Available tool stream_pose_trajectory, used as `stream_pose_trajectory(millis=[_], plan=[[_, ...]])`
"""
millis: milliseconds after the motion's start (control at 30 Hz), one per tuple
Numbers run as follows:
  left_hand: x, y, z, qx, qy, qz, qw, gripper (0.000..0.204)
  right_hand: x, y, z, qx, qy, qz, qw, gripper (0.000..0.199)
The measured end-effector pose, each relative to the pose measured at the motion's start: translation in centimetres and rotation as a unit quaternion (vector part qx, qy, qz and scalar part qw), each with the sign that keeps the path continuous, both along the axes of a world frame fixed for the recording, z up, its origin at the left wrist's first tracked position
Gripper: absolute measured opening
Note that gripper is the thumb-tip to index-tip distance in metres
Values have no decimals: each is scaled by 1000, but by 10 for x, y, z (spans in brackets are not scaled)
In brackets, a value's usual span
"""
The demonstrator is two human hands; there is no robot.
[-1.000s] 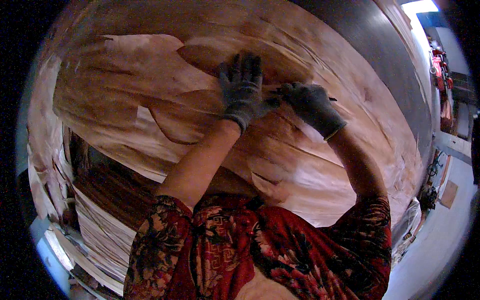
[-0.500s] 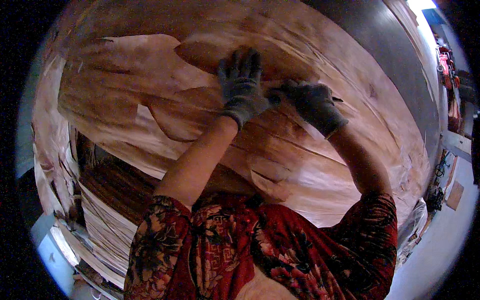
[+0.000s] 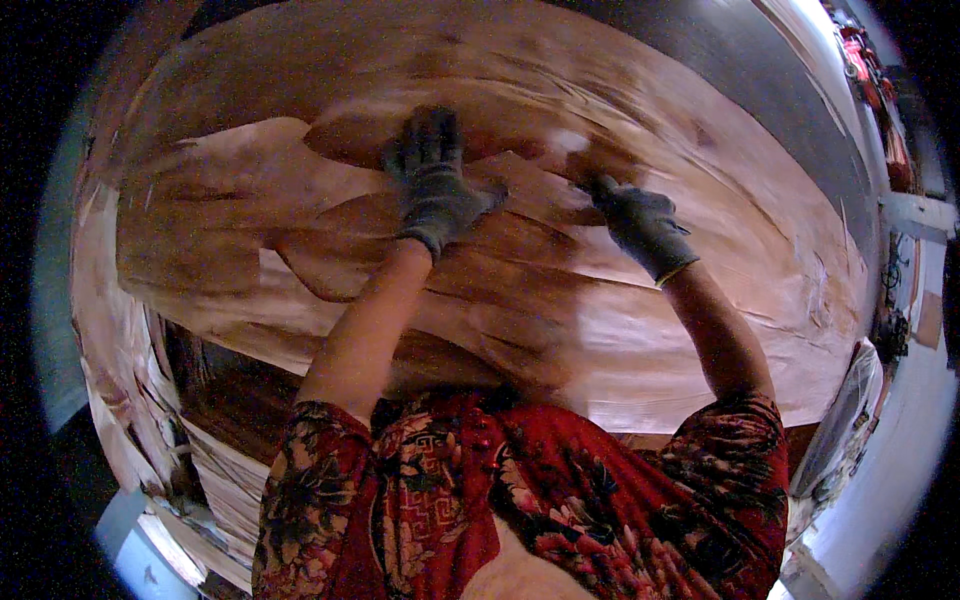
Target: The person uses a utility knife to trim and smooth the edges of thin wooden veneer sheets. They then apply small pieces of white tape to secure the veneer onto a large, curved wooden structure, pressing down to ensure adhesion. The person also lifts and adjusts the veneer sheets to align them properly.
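Gloved left hand [image 3: 432,185] flat, fingers spread, and right hand [image 3: 640,222], grip state unclear, on veneer sheet [image 3: 520,270]; best pressed evenly to avoid tearing.

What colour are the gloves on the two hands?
Grey knit gloves, on the left hand and the right hand; the right cuff has a yellowish edge. Head view shows them.

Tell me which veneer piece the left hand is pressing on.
The left hand lies flat on the rounded upper veneer piece; the right hand grips a different sheet's edge further right.
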State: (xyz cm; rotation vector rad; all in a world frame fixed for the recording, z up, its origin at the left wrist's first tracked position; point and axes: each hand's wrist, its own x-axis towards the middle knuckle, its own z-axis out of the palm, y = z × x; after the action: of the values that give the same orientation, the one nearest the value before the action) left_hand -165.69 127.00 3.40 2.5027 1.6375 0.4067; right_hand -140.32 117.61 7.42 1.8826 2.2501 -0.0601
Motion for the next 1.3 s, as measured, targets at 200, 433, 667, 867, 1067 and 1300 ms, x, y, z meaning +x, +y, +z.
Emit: stream_pose_trajectory(millis=[200,433,667,867,1067,1300], plan=[[3,0,-4,-9,25,-6,1000,109,3,-20,-2,-7,28,-61,998,26],[-1,4,-10,-21,10,-20,1000,112,7,-57,12,-50,68,-164,983,38],[5,0,4,-39,47,-6,998,111,13,-89,11,-82,27,-241,967,47],[10,-3,12,-56,86,-2,995,109,24,-110,18,20,15,-291,956,35],[24,-5,16,-67,115,22,991,111,44,-74,11,139,176,-279,934,34],[25,-8,21,-79,112,9,991,110,40,-69,6,183,165,-293,924,21]])
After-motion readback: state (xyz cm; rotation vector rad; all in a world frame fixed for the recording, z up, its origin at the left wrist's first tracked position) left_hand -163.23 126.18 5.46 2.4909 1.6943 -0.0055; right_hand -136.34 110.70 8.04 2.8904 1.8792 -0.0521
